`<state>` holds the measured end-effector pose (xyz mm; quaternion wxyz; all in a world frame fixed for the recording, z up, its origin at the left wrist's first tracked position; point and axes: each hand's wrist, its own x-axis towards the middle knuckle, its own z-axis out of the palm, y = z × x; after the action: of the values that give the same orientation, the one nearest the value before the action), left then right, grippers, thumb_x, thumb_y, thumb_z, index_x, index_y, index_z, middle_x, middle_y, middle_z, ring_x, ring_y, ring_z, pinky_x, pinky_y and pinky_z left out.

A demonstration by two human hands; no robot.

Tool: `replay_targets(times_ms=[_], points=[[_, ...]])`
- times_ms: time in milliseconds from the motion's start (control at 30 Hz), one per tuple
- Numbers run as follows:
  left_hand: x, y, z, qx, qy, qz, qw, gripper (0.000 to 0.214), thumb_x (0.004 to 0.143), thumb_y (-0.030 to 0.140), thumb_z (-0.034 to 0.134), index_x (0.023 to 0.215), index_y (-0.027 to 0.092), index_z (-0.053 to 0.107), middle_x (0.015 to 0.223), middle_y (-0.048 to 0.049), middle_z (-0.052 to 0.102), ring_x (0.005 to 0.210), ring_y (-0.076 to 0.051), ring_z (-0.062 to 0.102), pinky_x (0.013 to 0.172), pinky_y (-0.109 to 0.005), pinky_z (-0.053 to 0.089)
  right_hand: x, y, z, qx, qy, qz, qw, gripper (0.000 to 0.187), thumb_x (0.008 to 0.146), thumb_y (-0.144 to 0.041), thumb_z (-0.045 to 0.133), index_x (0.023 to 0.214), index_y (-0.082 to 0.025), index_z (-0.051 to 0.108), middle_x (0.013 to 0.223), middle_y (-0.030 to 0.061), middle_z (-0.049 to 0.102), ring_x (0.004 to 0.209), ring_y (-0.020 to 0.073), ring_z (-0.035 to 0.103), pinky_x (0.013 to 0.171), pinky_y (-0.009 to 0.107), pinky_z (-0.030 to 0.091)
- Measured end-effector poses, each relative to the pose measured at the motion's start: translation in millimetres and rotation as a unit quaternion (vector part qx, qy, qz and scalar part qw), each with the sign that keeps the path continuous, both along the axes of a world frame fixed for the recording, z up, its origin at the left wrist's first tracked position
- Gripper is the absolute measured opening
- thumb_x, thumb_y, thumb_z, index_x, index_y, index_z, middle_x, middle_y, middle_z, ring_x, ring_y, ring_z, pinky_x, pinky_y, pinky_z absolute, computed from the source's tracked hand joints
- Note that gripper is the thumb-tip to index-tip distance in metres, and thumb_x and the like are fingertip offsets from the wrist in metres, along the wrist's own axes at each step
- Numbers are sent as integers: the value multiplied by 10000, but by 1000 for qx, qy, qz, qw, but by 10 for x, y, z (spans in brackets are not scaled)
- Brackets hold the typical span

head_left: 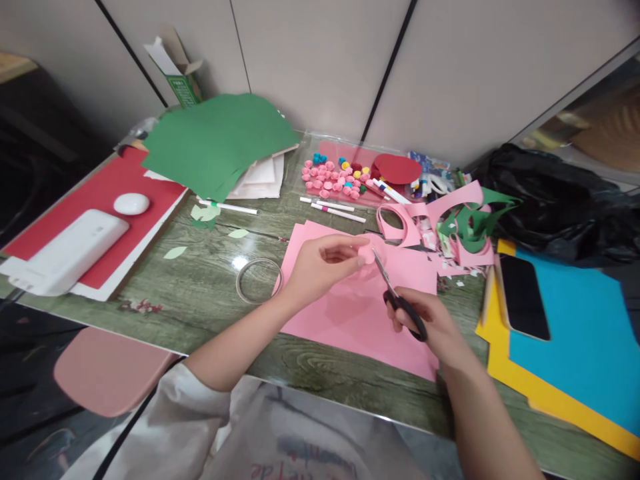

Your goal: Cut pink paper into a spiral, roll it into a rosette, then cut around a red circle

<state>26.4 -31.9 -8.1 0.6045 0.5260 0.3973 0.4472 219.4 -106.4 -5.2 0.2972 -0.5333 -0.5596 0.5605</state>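
Head view: your left hand (323,261) pinches a round pink paper piece (369,255) above flat pink paper sheets (345,323) on the green wood-patterned tabletop (200,280); your right hand (434,323) grips black-handled metal scissors (392,295), long axis slanting forward-left, blade tips at the piece; contact unclear.

Left grip (320,267) in a pinch, right grip (434,319) curled, forearms (245,343) bare.

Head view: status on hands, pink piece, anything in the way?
Left hand pinching pink piece. Right hand gripping scissors, tips at the piece. Pink paper beneath; nothing seen between scissors and piece.
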Motion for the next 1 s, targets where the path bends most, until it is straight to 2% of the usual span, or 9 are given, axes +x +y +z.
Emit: replay_targets(times_ms=[400, 700, 1000], points=[[-73, 55, 3, 39, 24, -62, 997, 238, 705, 163, 651, 933, 187, 714, 829, -37, 688, 706, -109, 581, 654, -231, 479, 24, -14, 35, -3, -4, 22, 1000, 389, 761, -546, 572, 665, -173, 519, 572, -5, 505, 545, 124, 448, 525, 246, 372], [-150, 74, 89, 59, 52, -110, 991, 271, 708, 100, 581, 922, 192, 719, 883, -39, 688, 714, -116, 548, 637, -240, 428, 41, -15, 90, -27, -22, 35, 999, 350, 746, -486, 598, 616, -175, 505, 545, -12, 493, 525, 116, 431, 501, 231, 347], [-197, 118, 85, 104, 85, -166, 977, 355, 675, 63, 503, 905, 213, 727, 704, -6, 599, 661, -119, 487, 591, -243, 363, 132, -11, 118, -41, -61, 97, 993, 335, 796, -422, 562, 591, -173, 473, 528, -23, 471, 525, 103, 387, 491, 226, 288]])
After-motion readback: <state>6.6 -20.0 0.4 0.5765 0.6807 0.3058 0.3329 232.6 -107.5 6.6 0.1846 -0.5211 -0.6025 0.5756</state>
